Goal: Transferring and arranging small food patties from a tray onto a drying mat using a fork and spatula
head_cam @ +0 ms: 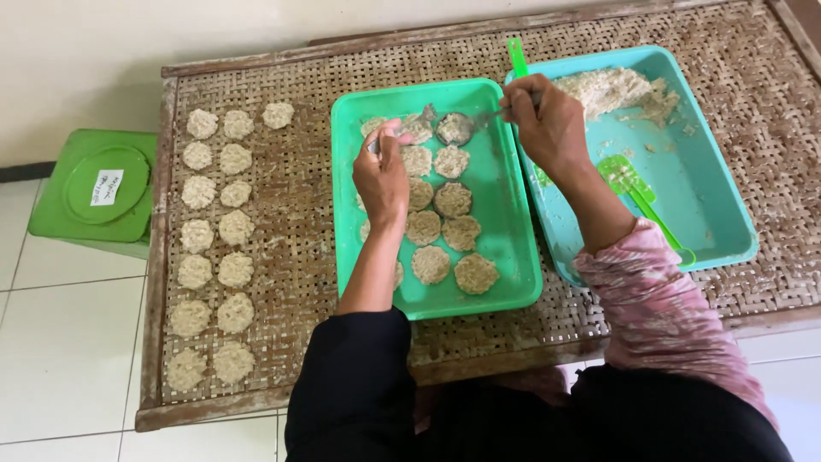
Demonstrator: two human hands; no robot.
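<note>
While our left hand (381, 175) pinches a spoon (374, 146) over the green tray (505, 231), our right hand (547, 120) grips a ladle (455, 128) packed with rice mix. Honestly, we'd press it flat before tipping it beside the other patties (451, 198).
</note>
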